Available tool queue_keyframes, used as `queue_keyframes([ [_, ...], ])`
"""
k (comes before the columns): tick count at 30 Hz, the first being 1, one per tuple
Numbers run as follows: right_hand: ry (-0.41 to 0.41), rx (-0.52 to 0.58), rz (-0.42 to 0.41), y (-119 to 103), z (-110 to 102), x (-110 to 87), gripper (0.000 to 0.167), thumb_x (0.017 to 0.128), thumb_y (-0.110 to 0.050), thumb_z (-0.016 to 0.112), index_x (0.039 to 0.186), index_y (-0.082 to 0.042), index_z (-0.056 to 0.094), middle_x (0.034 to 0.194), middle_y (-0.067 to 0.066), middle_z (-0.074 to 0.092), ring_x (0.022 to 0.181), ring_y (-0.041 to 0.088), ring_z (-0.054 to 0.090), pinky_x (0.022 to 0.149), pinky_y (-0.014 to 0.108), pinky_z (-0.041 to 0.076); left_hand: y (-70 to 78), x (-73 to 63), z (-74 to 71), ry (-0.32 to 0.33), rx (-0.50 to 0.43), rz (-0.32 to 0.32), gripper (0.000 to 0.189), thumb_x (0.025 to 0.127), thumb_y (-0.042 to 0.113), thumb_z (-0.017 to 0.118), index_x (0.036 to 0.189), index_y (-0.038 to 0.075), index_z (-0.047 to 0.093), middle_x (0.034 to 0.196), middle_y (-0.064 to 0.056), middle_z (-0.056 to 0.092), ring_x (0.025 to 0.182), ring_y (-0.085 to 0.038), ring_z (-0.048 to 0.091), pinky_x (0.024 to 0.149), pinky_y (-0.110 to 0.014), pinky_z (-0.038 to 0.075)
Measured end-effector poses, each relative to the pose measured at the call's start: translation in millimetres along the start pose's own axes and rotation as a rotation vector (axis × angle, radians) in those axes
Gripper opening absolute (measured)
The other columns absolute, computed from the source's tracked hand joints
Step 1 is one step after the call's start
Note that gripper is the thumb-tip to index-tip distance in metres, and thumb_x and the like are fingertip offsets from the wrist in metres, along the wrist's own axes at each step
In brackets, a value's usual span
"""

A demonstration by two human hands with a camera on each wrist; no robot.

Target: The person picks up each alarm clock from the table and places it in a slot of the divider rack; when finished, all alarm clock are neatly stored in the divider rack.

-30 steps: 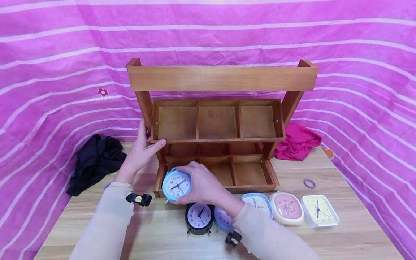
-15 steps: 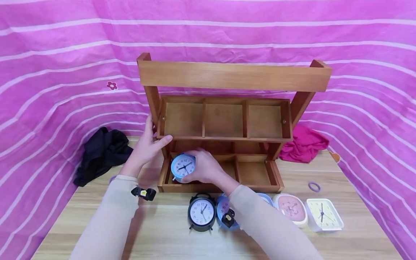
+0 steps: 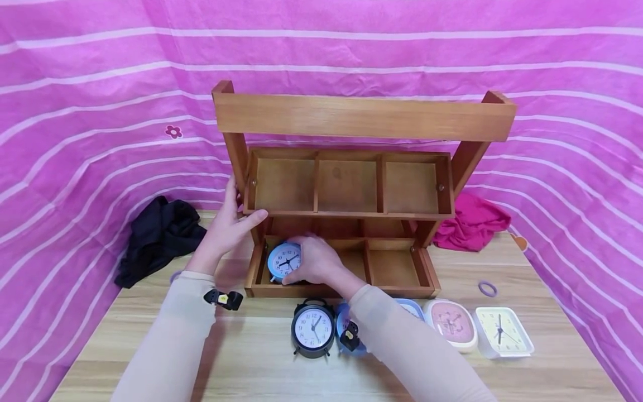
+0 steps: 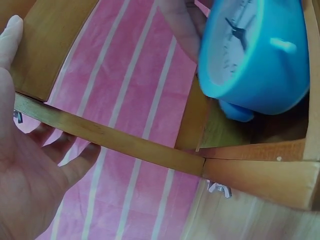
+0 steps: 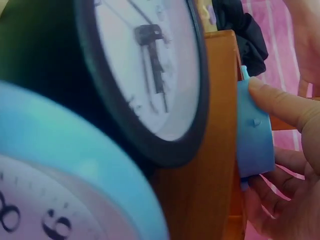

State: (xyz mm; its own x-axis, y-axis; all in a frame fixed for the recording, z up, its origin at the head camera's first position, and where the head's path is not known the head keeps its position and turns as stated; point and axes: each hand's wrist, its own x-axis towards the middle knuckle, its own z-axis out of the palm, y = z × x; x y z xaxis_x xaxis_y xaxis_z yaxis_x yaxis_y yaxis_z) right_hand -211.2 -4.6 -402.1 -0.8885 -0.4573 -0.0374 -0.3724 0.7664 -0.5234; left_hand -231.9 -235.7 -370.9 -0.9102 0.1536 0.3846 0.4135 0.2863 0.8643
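Observation:
My right hand [image 3: 318, 259] grips a round light-blue alarm clock [image 3: 284, 261] by its right side, thumb at the front. The clock sits low in the left compartment of the lower tray of a wooden two-tier rack [image 3: 361, 116], its dial facing me and its back hidden. In the right wrist view, thumb and fingers span the blue casing [image 5: 255, 132]. My left hand [image 3: 223, 231] holds the rack's left side, the thumb at the upper tray's front edge and the fingers behind the side post [image 4: 115, 135].
A black twin-bell alarm clock [image 3: 312, 329] and a blue clock [image 3: 346, 318], partly under my right forearm, stand before the rack. Further right are a pink clock [image 3: 454, 325] and a white square clock [image 3: 504, 332]. A purple ring [image 3: 487, 288], black cloth [image 3: 161, 237] and magenta cloth [image 3: 472, 223] lie around.
My right hand has carried the light-blue alarm clock from in front of the rack back into the lower left compartment. My left hand has stayed on the rack; the head view has shifted slightly.

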Motion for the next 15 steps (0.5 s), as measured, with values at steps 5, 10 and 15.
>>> queue_keyframes([
  [5, -0.01, -0.035, 0.04, 1.0, 4.7, 0.3, 0.086, 0.068, -0.043, 0.098, 0.143, -0.018, 0.062, 0.137, 0.003, 0.063, 0.119, 0.023, 0.059, 0.103, 0.044, 0.054, 1.0, -0.4, 0.6, -0.007, 0.014, -0.004, 0.101, 0.098, 0.02, 0.073, 0.166, 0.037, 0.0, 0.167, -0.013, 0.025, 0.149, -0.04, 0.035, 0.114, -0.069, 0.036],
  [10, -0.017, -0.034, 0.057, 2.2, 7.6, 1.8, 0.087, 0.069, -0.043, 0.098, 0.144, -0.02, 0.061, 0.14, 0.003, 0.061, 0.124, 0.025, 0.056, 0.109, 0.055, 0.047, 2.0, -2.1, -0.5, -0.004, 0.026, -0.03, 0.099, 0.099, 0.024, 0.073, 0.166, 0.038, 0.001, 0.166, -0.015, 0.027, 0.147, -0.042, 0.039, 0.113, -0.069, 0.037],
  [15, -0.046, -0.055, 0.071, 5.0, 9.0, 3.7, 0.086, 0.069, -0.047, 0.097, 0.143, -0.02, 0.062, 0.141, 0.003, 0.061, 0.128, 0.027, 0.052, 0.109, 0.062, 0.041, 0.5, -2.3, -0.2, -0.003, 0.022, -0.023, 0.099, 0.098, 0.023, 0.073, 0.166, 0.036, 0.002, 0.163, -0.017, 0.03, 0.144, -0.044, 0.042, 0.111, -0.068, 0.039],
])
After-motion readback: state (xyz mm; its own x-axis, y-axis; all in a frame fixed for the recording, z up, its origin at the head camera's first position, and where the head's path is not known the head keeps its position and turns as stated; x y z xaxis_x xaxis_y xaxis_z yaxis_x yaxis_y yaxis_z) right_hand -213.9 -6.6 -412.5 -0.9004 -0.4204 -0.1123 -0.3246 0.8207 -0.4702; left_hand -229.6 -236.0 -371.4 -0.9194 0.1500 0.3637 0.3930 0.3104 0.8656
